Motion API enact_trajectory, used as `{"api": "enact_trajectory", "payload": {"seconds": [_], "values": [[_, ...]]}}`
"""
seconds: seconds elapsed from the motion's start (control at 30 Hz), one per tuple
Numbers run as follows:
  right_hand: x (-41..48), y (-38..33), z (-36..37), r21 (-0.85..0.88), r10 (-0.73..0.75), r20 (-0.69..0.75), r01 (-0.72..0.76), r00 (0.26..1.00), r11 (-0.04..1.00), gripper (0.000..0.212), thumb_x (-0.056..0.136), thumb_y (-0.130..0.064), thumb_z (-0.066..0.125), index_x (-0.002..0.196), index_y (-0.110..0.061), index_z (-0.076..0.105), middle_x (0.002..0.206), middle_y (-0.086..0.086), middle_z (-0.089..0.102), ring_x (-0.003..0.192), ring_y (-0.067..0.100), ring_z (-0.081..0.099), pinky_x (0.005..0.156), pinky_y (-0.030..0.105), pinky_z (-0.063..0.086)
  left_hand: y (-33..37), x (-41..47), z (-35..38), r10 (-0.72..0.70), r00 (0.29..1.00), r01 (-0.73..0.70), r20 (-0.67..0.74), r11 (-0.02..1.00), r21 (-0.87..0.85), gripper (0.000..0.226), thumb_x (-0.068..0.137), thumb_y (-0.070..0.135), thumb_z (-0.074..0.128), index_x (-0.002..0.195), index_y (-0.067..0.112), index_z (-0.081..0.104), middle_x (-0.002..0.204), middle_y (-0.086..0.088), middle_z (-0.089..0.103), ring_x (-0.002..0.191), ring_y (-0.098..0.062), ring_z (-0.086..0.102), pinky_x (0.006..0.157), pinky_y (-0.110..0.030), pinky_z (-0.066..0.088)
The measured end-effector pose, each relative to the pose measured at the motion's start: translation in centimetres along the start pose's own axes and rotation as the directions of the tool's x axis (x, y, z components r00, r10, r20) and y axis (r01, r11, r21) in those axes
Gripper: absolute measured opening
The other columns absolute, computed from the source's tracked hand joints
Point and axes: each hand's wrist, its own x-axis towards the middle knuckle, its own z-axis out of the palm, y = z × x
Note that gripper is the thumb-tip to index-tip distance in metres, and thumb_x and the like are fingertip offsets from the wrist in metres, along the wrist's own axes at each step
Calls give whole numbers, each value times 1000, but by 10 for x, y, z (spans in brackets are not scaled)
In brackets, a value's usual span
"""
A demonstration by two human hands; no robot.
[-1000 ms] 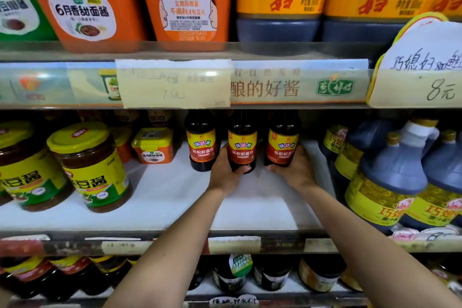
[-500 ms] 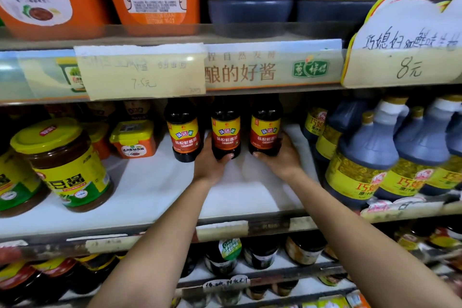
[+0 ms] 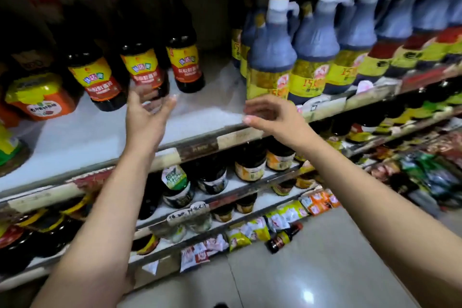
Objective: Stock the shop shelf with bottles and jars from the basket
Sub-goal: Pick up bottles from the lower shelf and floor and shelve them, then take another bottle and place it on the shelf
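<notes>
Left hand and right hand hover above the near edge of the shelf, each grip wide and empty, bare board between the three sauce bottles and handled jugs.

Shelf bears three dark bottles, probably sauce.

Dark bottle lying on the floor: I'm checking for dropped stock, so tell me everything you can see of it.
The small dark bottle with a yellow-orange label round its middle lies on its side on the pale glossy floor, narrow neck pointing up and right in the picture. It sits just in front of the yellow and white packets on the lowest shelf; contact with them cannot be told. It looks whole, no spill shows, and blur hides the print. Only the floor clearly touches it.
</notes>
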Motion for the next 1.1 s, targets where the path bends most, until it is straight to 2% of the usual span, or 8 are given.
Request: {"api": "enact_trajectory", "payload": {"seconds": [0.27, 0.4, 0.5, 0.67, 0.77, 0.87, 1.0, 1.1], "values": [[-111, 73, -100, 28, 223, 47, -225, 974, 974, 21, 77, -20, 71, 96, -18, 62, 84, -2, 67, 75, 1, 61, 70, 23, 54, 11, -119, 105, 36, 963, -32, 267, 999, -17, 31, 74, 19, 63, 91, 29, 40, 87, 5, 57, 71, -4, 57, 70, -15, 47], [-173, 136, -146, 38, 446, -26, -444, 895, 895, 16, 83, -26, 64, 96, -17, 63, 88, 0, 66, 72, 0, 61, 62, 11, 45, -22, -180, 181, -131, 855, 103, 502, 991, 84, 33, 80, 6, 64, 91, 29, 42, 85, 2, 58, 67, 2, 59, 66, -10, 48], [-211, 192, -169, 95, 619, -89, -612, 781, 785, 10, 87, -30, 59, 87, -20, 61, 86, 4, 63, 75, 13, 59, 57, 15, 42, -65, -208, 223, -324, 693, 229, 644, 946, 229, 31, 83, 4, 60, 90, 29, 44, 87, 2, 58, 71, -4, 60, 66, -11, 47], [-261, 284, -189, 401, 873, -205, -776, 443, 488, 27, 87, -33, 59, 103, -13, 57, 96, 9, 60, 81, 22, 59, 60, 25, 40, -168, -235, 280, -607, 484, 363, 630, 795, 487, 21, 84, 2, 59, 87, 20, 49, 85, -2, 58, 75, -9, 57, 64, -12, 44], [-280, 352, -185, 508, 921, -229, -769, 315, 389, 31, 84, -35, 62, 105, -13, 57, 96, 9, 61, 77, 20, 59, 60, 25, 40, -249, -246, 313, -700, 420, 371, 577, 713, 595, 17, 79, 12, 68, 90, 14, 55, 86, -4, 59, 81, -16, 54, 65, -15, 43], [-291, 428, -169, 532, 951, -200, -789, 235, 307, 39, 80, -42, 63, 108, -15, 57, 95, 8, 62, 77, 19, 60, 69, 29, 43, -336, -251, 348, -741, 388, 313, 548, 665, 678, 65, 59, 33, 76, 110, -2, 55, 102, -15, 61, 88, -18, 58, 69, -21, 44], [-289, 539, -146, 541, 962, -159, -795, 224, 275, 35, 80, -44, 63, 104, -20, 54, 102, 7, 63, 95, 24, 64, 93, 38, 47, -456, -261, 394, -752, 401, 248, 523, 638, 729, 44, 79, 17, 69, 116, -2, 53, 103, -9, 55, 98, -19, 54, 85, -30, 41], [-283, 623, -121, 545, 964, -141, -795, 226, 266, 42, 79, -47, 63, 109, -17, 56, 105, 5, 64, 96, 23, 65, 91, 37, 48, -543, -274, 418, -719, 415, 150, 557, 658, 738, 34, 77, 25, 71, 101, 5, 58, 90, -6, 53, 82, -15, 52, 75, -25, 36]]}}
